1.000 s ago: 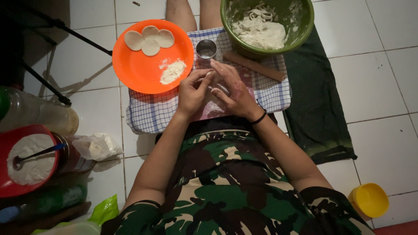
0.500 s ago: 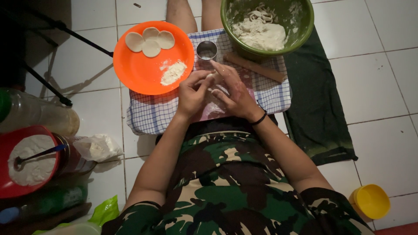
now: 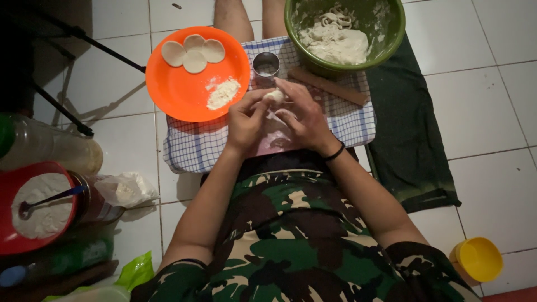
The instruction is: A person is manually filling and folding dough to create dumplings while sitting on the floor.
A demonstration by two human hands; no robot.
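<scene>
Fingers (image 3: 263,103) of the left hand (image 3: 246,123) and the right hand (image 3: 299,114) curl in from both sides and pinch a small lump of dough (image 3: 274,96) between their tips, held just above the blue checked cloth (image 3: 190,148) on the tiled floor. Just beyond it stands a round metal cutter (image 3: 266,64), with a wooden rolling pin (image 3: 327,85) to its right. An orange plate (image 3: 173,92) with three dough discs (image 3: 193,52) and a flour heap lies to the left, and a green bowl (image 3: 391,39) of dough sits beyond.
</scene>
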